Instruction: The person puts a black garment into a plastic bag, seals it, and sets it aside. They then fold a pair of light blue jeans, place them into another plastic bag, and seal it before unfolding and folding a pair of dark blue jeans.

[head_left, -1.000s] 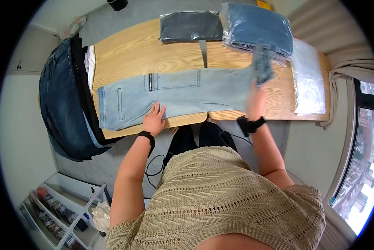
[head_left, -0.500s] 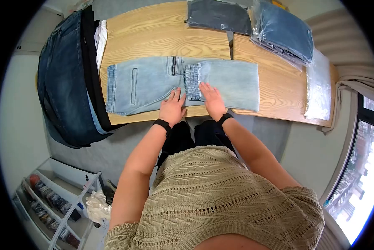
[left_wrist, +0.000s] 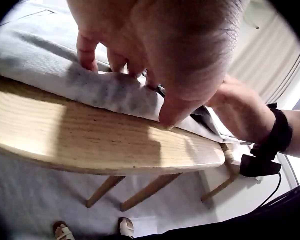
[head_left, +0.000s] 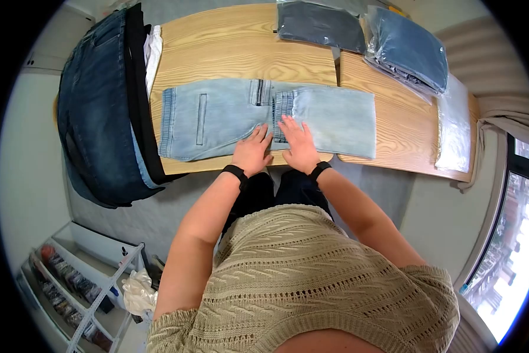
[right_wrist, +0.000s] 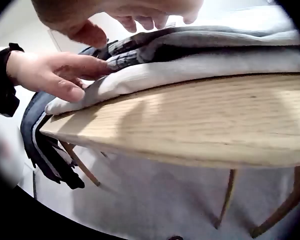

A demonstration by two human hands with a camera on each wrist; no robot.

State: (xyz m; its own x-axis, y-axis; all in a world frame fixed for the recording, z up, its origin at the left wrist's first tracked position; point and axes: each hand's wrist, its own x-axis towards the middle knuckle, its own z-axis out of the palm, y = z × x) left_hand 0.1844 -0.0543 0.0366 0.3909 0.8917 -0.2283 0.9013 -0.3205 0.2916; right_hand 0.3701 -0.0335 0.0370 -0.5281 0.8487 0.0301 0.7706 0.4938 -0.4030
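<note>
The pale jeans (head_left: 335, 120) lie flat across 2 tables (head_left: 235, 56), along the near edge, 1 end folded back so the elastic cuff (head_left: 283, 106) sits mid-length. The left hand (head_left: 252, 154) rests on them just left of the cuff, fingers spread and slightly bent, gripping nothing. The right hand (head_left: 301, 147) is at the cuff's near end, fingers loosely extended, also gripping nothing; whether every fingertip touches cloth I cannot tell. Dark jeans (head_left: 93, 117) drape over the left end. Beyond are 1 bagged black garment (head_left: 320, 26), a bagged blue stack (head_left: 408, 47) and clear bags (head_left: 454, 138).
</note>
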